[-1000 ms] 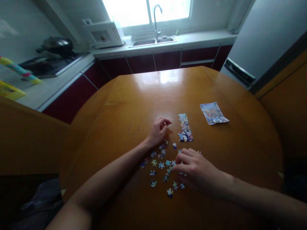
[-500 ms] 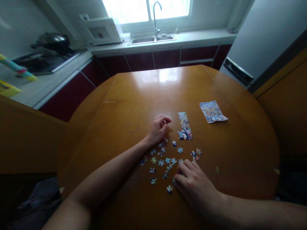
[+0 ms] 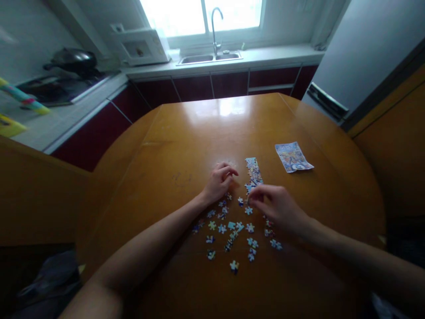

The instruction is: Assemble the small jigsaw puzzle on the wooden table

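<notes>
My left hand (image 3: 219, 182) rests on the table, its fingers loosely curled and apart, with nothing seen in them. My right hand (image 3: 274, 203) pinches a small jigsaw piece (image 3: 248, 201), mostly hidden by the fingertips, just below the joined strip of puzzle (image 3: 253, 170). The hand covers the strip's lower end. Between and below my hands lie several loose jigsaw pieces (image 3: 231, 225), among them a light blue piece (image 3: 249, 211) close under my right fingertips and a pale one with a dark edge (image 3: 234, 266) nearest me.
A creased picture sheet (image 3: 293, 157) lies to the right on the wooden table (image 3: 199, 133). Beyond the table are a counter with a sink (image 3: 195, 58), a microwave (image 3: 141, 48) and a pan on the stove (image 3: 75, 60). A fridge (image 3: 358, 53) stands at the right.
My right hand has moved up and away from me, from the lower loose pieces to the strip's lower end, uncovering pieces below. My left hand has stayed nearly still.
</notes>
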Demonstrator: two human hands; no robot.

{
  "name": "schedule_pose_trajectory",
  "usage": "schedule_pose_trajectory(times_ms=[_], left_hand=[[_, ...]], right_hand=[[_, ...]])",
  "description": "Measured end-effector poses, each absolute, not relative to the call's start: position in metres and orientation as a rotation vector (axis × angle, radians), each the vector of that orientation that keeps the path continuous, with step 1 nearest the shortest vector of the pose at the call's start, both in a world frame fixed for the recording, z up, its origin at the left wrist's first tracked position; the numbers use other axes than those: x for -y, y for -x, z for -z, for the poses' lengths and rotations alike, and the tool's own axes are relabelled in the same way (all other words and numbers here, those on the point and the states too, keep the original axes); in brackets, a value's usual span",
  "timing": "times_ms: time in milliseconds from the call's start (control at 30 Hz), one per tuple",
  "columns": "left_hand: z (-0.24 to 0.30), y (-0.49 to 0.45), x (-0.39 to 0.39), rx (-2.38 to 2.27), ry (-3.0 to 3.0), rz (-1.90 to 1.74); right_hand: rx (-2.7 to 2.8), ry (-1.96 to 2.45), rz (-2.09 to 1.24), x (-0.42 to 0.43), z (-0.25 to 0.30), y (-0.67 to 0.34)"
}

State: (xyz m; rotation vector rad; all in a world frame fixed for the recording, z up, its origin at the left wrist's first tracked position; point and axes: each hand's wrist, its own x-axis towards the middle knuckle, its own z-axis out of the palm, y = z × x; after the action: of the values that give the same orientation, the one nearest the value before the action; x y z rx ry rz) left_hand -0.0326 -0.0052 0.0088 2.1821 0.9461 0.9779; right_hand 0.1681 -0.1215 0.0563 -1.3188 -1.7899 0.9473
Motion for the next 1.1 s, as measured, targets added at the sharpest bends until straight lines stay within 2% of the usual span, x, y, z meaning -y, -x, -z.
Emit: schedule_pose_trajectory(times_ms=[100,233,600,933,1100], left_hand=[[-0.011,0.033,0.011,-0.897,-2.355,-0.899],[-0.014,0.035,0.016,-0.76,-2.534,-0.768],[-0.015,0.036,0.017,-0.671,-2.681,-0.619],[-0.016,0.035,0.017,-0.682,-2.686,-0.602],[-0.016,0.035,0.017,-0.674,-2.685,-0.609]], right_hand=[[1.656,1.355,-0.814,0.074,-0.047,-0.188],[1.68,1.344,-0.839,0.045,-0.03,-0.198],[1.834,1.285,-0.898,0.045,-0.017,-0.194],[2.063,1.284,-0.575,0.044,-0.02,-0.194],[2.065,1.326,-0.522,0.041,-0.015,-0.194]])
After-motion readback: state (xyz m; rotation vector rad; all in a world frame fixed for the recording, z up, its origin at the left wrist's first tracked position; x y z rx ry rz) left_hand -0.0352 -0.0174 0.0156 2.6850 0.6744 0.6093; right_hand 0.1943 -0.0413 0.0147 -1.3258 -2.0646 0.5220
